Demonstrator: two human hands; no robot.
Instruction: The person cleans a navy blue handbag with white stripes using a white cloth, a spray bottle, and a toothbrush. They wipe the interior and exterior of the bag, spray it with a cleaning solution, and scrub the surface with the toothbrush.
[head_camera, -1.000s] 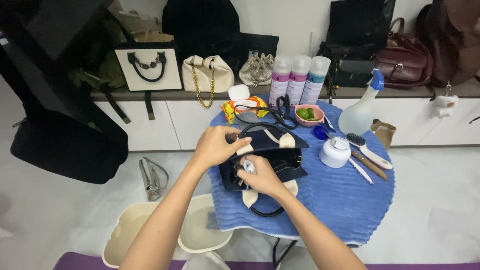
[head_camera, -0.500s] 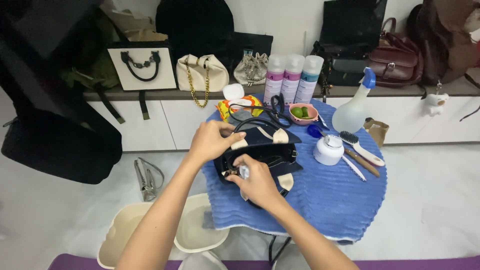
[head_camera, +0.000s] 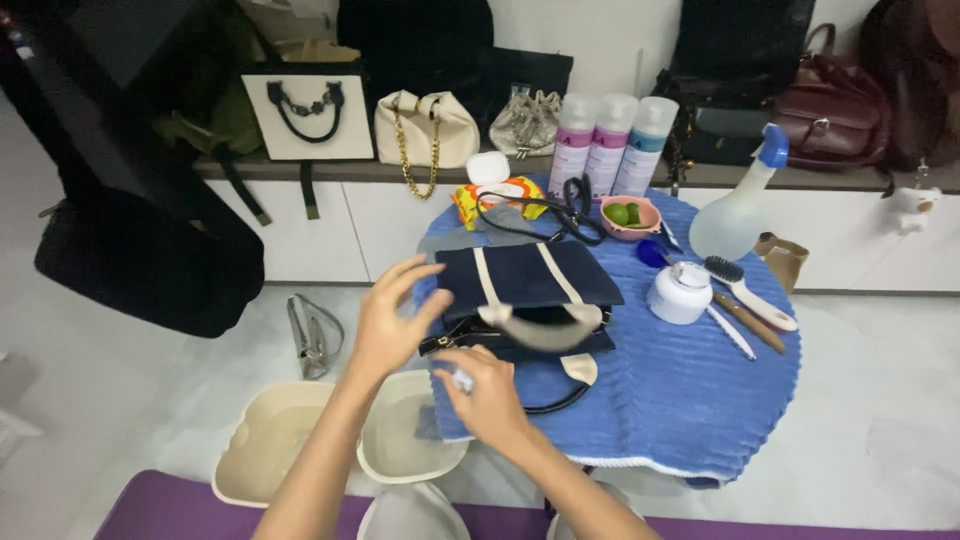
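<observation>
The right hand (head_camera: 487, 392) is curled closed around a small whitish object (head_camera: 461, 378), too blurred to name, pinching it between thumb and fingers just in front of the near edge of a navy handbag with cream stripes (head_camera: 527, 280). The left hand (head_camera: 388, 318) is spread wide, fingers loose, its fingertips against the left end of the handbag without closing on it. The handbag lies flat on the left half of a round table covered with a blue ribbed towel (head_camera: 690, 380); its cream handle (head_camera: 540, 328) curves across the open mouth and a black strap (head_camera: 556, 398) loops out beneath toward the near rim. Just right of the bag stands a small white jar (head_camera: 679, 293), and beside that lie a white-handled brush (head_camera: 748, 290) and two slim sticks (head_camera: 745, 325). Farther back on the table are a pink bowl holding green pieces (head_camera: 629, 215), a clear spray bottle with a blue nozzle (head_camera: 737, 205), three tall spray cans (head_camera: 611, 145), an orange packet of wipes (head_camera: 490, 198) and a coiled black cord (head_camera: 555, 205). Below the table's left rim, on the floor, sit two cream plastic basins (head_camera: 270, 440). Along the low shelf behind stand a white tote with black handles (head_camera: 308, 115), a cream bag with a gold chain (head_camera: 425, 128) and a maroon leather bag (head_camera: 838, 105).
</observation>
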